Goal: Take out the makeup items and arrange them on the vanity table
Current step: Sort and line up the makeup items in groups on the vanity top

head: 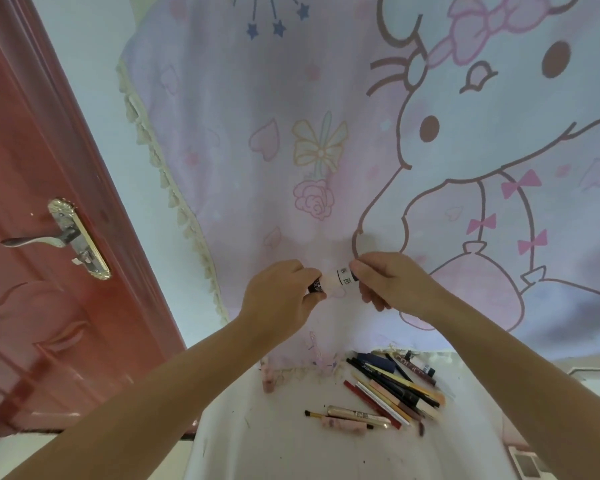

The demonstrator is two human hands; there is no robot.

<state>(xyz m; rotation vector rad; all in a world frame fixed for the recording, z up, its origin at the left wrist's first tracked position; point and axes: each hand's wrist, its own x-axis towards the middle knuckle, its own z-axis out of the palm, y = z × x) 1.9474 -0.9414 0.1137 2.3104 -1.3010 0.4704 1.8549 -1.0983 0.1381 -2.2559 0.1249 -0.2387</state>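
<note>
Left hand [279, 292] pinches the dark cap end of a small tube [336, 283], right hand [383, 280] grips the other end, held up in front of the curtain [291, 133], well above the table [274, 445]. Lower it flat beside the pencils [395, 389], parallel to them. Tube label blurred, unreadable.

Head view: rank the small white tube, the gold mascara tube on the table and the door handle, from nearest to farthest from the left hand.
1. Small white tube: pinched by the left hand at its dark end, with the right hand on the other end.
2. Gold mascara tube: down on the white table, below and to the right.
3. Door handle: far off to the left, on the red door.
</note>
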